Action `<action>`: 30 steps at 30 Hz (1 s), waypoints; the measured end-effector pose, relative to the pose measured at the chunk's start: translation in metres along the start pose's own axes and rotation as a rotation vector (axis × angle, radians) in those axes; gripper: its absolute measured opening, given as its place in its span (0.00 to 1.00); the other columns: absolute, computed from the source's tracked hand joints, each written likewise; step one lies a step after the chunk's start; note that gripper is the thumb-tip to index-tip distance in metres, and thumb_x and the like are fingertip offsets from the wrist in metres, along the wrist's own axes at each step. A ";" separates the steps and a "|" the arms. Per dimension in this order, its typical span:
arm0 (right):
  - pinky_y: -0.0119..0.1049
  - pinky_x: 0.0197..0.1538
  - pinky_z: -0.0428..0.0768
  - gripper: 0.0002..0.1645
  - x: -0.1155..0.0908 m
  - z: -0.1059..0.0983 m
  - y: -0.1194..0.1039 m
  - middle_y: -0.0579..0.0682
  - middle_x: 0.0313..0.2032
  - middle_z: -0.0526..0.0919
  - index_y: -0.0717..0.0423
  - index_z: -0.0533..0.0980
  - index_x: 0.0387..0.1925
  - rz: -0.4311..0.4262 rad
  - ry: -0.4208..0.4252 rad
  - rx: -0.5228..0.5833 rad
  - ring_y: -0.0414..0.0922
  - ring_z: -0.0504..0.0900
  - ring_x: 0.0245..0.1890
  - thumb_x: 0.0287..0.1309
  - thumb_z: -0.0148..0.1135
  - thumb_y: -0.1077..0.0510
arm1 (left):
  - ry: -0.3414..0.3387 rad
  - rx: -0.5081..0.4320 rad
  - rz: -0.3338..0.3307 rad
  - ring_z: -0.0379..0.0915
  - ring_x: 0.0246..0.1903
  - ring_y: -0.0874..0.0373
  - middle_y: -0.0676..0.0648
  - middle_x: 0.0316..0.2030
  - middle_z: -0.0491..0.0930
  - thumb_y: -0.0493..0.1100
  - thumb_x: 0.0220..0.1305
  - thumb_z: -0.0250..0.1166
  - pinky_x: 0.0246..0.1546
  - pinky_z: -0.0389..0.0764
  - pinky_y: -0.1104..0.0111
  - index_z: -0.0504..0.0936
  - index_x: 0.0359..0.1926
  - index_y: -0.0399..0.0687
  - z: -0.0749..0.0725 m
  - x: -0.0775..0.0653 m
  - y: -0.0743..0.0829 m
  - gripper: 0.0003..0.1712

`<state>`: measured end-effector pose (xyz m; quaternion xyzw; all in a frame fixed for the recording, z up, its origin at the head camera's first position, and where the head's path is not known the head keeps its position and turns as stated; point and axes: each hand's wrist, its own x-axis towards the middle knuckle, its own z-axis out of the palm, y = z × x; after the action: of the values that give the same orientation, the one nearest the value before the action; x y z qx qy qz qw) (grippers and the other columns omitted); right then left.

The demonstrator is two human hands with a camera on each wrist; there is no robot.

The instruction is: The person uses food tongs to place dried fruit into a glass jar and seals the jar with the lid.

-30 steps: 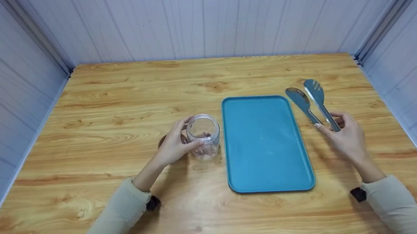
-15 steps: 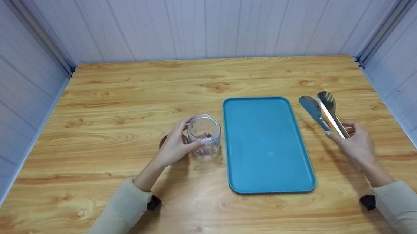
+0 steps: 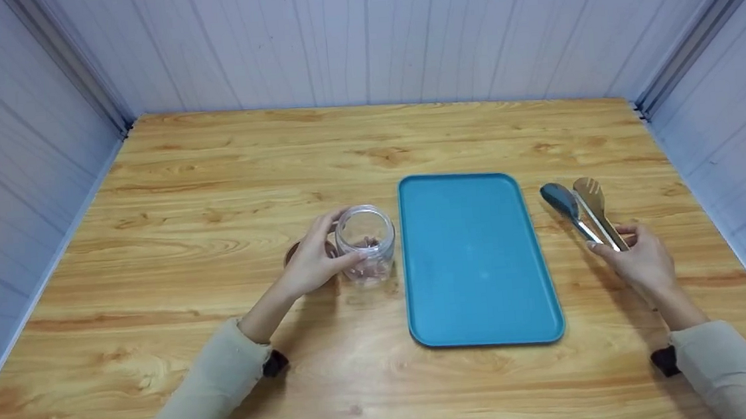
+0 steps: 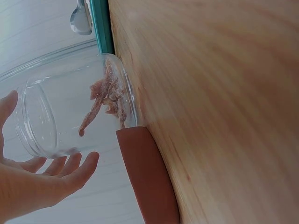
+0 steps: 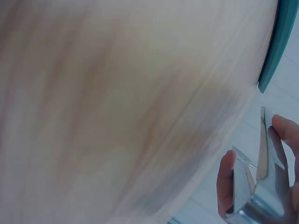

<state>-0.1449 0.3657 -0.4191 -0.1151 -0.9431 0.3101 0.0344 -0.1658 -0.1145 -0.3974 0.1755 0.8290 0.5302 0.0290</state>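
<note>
My left hand (image 3: 311, 265) holds a clear, open-topped jar (image 3: 379, 267) near its neck, thumb on the near side and fingers on the far side. The jar stands upright on the table. Several pinkish-brown, sugary-looking dried pieces (image 4: 110, 95) lie at its bottom. Beside the jar's base rests a reddish-brown lid (image 4: 148, 175), mostly covered by the left hand in the head view. To the right of the tray, my right hand (image 3: 645, 264) pinches metal serving tongs (image 3: 560, 201) between thumb and fingers. Their arms are spread apart, one end solid and the other slotted, with nothing between them.
A blue rectangular tray (image 3: 477, 261) lies between the two hands, its left edge close to the jar. Wood-grain table (image 3: 242, 160) surrounds everything. Pale panelled walls (image 3: 333, 39) close off the back and both sides.
My right hand has moved right and toward me with the tongs, mostly in the first half second, and the tongs have turned slightly. The left hand and jar stay where they were.
</note>
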 end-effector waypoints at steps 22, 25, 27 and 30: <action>0.38 0.24 0.67 0.48 0.001 0.001 0.004 0.62 0.32 0.74 0.70 0.62 0.47 -0.044 -0.107 -0.153 0.52 0.73 0.28 0.40 0.61 0.33 | 0.004 0.000 0.006 0.66 0.32 0.48 0.39 0.52 0.62 0.44 0.47 0.69 0.34 0.71 0.62 0.59 0.62 0.41 0.000 0.000 -0.001 0.43; 0.38 0.24 0.66 0.48 0.001 0.002 0.003 0.60 0.30 0.74 0.70 0.63 0.46 -0.052 -0.107 -0.162 0.52 0.72 0.26 0.40 0.62 0.33 | 0.005 -0.002 0.002 0.66 0.33 0.49 0.40 0.52 0.63 0.45 0.47 0.69 0.36 0.71 0.60 0.59 0.62 0.42 0.000 0.000 -0.001 0.43; 0.38 0.24 0.66 0.48 0.001 0.002 0.003 0.60 0.29 0.73 0.71 0.63 0.47 -0.055 -0.111 -0.165 0.51 0.71 0.26 0.40 0.62 0.33 | 0.005 -0.003 0.001 0.66 0.34 0.50 0.40 0.52 0.63 0.45 0.47 0.69 0.37 0.71 0.59 0.59 0.62 0.42 0.001 0.000 -0.001 0.43; 0.39 0.24 0.66 0.50 0.001 0.003 0.003 0.61 0.30 0.73 0.71 0.62 0.47 -0.058 -0.117 -0.182 0.52 0.72 0.26 0.39 0.62 0.32 | 0.003 -0.011 0.005 0.65 0.35 0.51 0.40 0.52 0.62 0.45 0.47 0.69 0.37 0.71 0.58 0.59 0.62 0.42 0.001 0.000 -0.001 0.43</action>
<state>-0.1457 0.3671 -0.4231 -0.0720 -0.9706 0.2284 -0.0225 -0.1661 -0.1144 -0.3985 0.1767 0.8257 0.5350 0.0274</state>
